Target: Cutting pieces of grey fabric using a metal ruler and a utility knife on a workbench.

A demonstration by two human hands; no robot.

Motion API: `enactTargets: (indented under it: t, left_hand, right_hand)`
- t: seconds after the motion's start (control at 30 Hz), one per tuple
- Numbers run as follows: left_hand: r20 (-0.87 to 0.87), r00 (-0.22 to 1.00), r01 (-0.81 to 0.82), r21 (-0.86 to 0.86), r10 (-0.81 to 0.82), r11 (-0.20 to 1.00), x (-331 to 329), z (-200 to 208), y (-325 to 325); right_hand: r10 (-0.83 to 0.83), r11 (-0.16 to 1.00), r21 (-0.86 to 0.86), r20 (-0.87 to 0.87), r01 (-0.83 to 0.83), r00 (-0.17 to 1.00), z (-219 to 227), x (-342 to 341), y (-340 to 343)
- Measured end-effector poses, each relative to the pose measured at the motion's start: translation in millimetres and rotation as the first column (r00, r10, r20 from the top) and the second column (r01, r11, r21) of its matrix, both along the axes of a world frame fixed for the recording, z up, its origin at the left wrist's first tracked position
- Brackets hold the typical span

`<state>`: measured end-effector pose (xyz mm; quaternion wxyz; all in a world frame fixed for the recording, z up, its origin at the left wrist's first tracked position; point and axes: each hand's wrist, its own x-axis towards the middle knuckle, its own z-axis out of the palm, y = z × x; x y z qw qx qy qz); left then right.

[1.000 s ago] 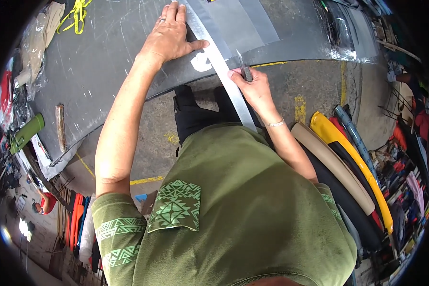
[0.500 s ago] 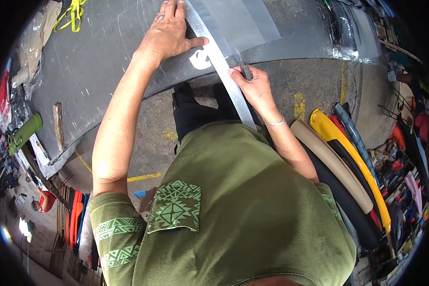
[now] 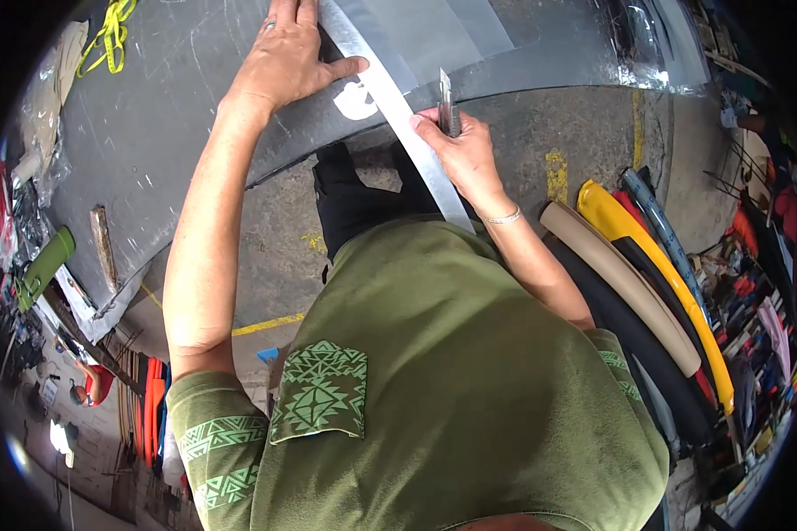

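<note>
R hand (image 3: 466, 157) fisted round a utility knife (image 3: 447, 104), blade pointing away, tip on the sheet hard against the R edge of the metal straightedge (image 3: 398, 115). L hand (image 3: 285, 60) spread flat, palm down, thumb out over the ruler's far part, pinning it. Ruler runs diagonally between both hands, near end toward my torso. Under both: big grey sheet (image 3: 150, 133) on the bench, a lighter clear film patch (image 3: 434, 31) just beyond the knife hand. Rolled trims, yellow/beige/black (image 3: 633, 265), well off to the R of the R hand. My read: mid-cut along the guide. Next move needs steady L-hand pressure, blade kept tight to the edge, fingers clear of the cut line.
</note>
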<state>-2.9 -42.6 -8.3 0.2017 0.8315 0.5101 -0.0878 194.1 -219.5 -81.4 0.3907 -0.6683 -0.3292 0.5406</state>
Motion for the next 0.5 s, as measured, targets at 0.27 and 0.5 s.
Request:
enactTargets:
  t: [0.27, 0.5]
  left_hand:
    - [0.007, 1.0, -0.03, 0.036, 0.03, 0.999, -16, 10, -5]
    - [-0.009, 1.0, -0.027, 0.005, 0.027, 1.0, -11, 16, -3]
  right_hand:
    - [0.074, 0.997, -0.001, 0.027, -0.074, 0.997, 10, -10, 5]
    - [0.061, 0.998, 0.001, 0.023, -0.061, 0.998, 5, -10, 2]
